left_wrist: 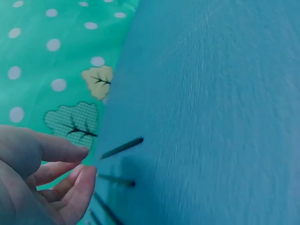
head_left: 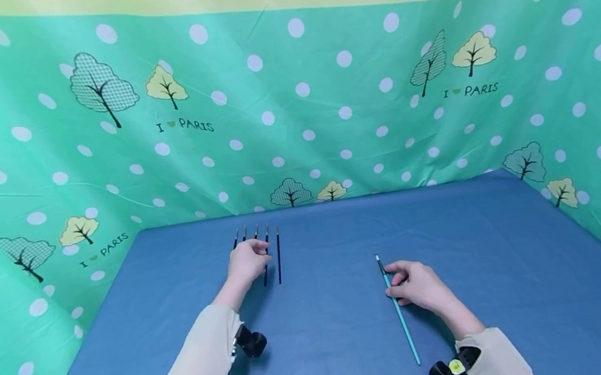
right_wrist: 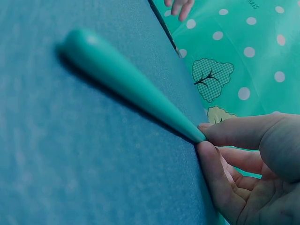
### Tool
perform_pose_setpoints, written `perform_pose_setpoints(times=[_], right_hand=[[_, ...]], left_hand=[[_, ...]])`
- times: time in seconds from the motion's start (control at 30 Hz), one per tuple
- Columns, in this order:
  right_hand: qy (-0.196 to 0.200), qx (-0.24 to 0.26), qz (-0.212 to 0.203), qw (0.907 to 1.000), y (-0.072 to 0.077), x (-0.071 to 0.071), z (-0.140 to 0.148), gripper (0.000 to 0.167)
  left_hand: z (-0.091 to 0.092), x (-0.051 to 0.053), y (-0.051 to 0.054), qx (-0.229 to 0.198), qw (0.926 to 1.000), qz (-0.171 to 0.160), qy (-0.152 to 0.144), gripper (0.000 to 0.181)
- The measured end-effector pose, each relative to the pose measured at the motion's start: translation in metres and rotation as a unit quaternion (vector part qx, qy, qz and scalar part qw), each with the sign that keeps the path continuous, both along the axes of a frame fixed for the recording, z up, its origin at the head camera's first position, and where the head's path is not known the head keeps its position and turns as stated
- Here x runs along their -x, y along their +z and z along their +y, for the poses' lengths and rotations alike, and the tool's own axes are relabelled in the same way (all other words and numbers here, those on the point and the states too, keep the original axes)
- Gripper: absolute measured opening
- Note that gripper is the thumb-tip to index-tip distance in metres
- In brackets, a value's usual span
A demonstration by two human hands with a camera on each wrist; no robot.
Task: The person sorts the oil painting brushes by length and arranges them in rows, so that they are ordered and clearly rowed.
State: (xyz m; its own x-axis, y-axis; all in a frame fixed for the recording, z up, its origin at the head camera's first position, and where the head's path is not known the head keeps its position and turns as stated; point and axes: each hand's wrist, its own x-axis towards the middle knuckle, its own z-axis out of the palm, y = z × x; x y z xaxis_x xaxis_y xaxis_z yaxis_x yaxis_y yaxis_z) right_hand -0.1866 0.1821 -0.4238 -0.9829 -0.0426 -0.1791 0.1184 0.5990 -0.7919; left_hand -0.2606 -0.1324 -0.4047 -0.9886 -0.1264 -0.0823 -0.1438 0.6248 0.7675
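Note:
A row of several thin dark paintbrushes (head_left: 278,257) lies on the blue table, bristle ends pointing to the back. My left hand (head_left: 247,261) hovers over this row and hides parts of it. In the left wrist view, its thumb and fingertips stand slightly apart with nothing between them, close to a dark brush handle (left_wrist: 123,147). On the right, a teal-handled paintbrush (head_left: 403,321) points its pale tip away from me. My right hand (head_left: 420,283) pinches it near the dark upper part. The teal handle (right_wrist: 126,84) slants along the table surface in the right wrist view.
The blue tabletop (head_left: 333,325) meets a green dotted cloth (head_left: 322,100) with tree prints at the back and sides. Black wrist cameras (head_left: 251,341) are strapped over both pale sleeves.

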Motion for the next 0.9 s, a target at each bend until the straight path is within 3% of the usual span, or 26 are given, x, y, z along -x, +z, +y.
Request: perform_pose_setpoints(times=[0.33, 0.9], right_hand=[[-0.002, -0.003, 0.008, 1.0, -0.001, -0.001, 0.0, 0.044], [-0.006, -0.001, 0.002, 1.0, 0.0, 0.0, -0.001, 0.044]], left_hand=[[-0.029, -0.029, 0.01, -0.025, 0.9992, -0.016, -0.024, 0.032], [-0.075, -0.072, 0.01, -0.037, 0.998, -0.045, -0.025, 0.036]])
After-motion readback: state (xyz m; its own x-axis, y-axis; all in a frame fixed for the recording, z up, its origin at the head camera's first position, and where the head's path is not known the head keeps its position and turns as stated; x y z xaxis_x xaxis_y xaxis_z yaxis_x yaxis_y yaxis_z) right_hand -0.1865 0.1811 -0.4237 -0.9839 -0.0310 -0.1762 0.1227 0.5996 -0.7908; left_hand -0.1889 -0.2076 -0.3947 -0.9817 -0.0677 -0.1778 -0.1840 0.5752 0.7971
